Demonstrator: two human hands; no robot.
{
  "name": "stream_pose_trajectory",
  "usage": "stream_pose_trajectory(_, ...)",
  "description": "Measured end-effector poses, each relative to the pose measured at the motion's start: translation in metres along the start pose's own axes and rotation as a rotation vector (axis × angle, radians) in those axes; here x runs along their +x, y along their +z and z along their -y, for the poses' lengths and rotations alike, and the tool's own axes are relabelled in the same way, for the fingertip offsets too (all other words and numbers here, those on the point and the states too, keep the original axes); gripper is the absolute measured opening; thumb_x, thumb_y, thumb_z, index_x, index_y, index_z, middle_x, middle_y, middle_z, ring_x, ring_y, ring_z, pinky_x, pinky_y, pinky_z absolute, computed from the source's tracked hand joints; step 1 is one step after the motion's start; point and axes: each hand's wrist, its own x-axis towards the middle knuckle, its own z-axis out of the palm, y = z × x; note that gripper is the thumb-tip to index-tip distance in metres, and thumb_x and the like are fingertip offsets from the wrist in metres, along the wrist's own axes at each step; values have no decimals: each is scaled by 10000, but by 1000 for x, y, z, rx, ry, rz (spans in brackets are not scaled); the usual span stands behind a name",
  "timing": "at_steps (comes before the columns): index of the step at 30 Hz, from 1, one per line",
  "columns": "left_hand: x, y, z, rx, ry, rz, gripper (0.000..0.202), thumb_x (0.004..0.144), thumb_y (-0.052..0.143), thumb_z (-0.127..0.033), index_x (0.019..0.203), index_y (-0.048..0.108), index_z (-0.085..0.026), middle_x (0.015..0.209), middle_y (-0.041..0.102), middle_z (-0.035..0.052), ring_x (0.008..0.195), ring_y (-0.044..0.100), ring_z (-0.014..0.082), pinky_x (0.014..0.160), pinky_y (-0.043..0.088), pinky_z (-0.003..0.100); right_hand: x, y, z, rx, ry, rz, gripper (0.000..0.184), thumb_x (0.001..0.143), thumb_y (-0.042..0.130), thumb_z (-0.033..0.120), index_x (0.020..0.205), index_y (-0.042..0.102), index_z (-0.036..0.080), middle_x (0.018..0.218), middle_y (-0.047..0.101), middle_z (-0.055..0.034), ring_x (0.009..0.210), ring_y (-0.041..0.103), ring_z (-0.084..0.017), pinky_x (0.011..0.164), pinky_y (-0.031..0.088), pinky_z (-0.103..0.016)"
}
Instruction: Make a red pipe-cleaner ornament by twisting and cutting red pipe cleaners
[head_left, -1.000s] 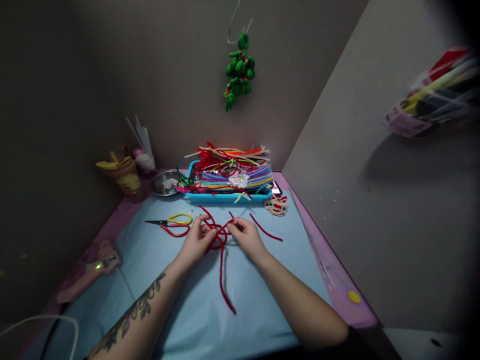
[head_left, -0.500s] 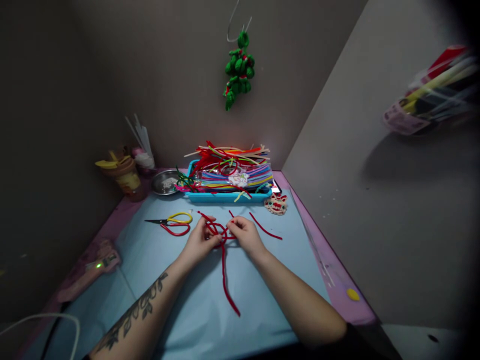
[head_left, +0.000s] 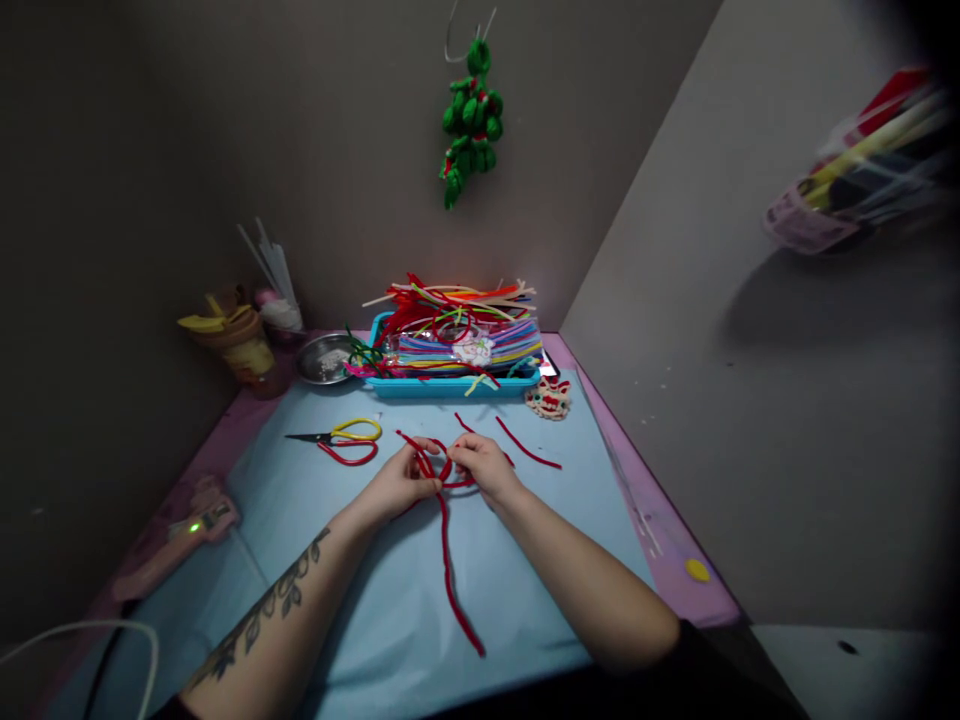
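pinches a long red fuzzy pipe cleaner (head_left: 448,560) with both hands near the middle of the light blue counter (head_left: 360,620), a little toward its far edge. left hand (head_left: 397,485): fingers (head_left: 421,468) clamped on the left side of a small loop in the pipe cleaner. right hand (head_left: 484,465): fingers (head_left: 459,455) clamped on the loop's right side, hands nearly touching. from the loop, one tail flat on the counter toward the near edge.

left of the hands, apart from them: scissors with yellow and red handles (head_left: 341,440), blades toward the left edge. just right of the right hand: a short red pipe cleaner piece (head_left: 525,447). at the far edge: a blue plastic tray (head_left: 450,388) heaped with many-coloured pipe cleaners (head_left: 457,325). by the left edge: a pink glue gun (head_left: 176,535).
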Motion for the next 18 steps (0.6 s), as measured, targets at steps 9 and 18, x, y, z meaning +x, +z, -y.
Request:
stream_pose_trajectory(9,1,0,8,-1,55,-12,435,655,736,-261,988,468,-186,552,425,-108,467,375,73,471,258,199,2,-1,-5,32,18,-27,198,627,666,329,568,550,179,440,490,64,426,409,-82,446,289,-209)
stream_pose_trajectory(18,-1,3,3,23,55,-39,400,649,723,-219,966,480,-206,553,435,-103,471,402,84,487,284,203,6,-1,-8,39,27,-39,185,622,662,315,565,547,182,444,498,64,426,411,-80,446,300,-206)
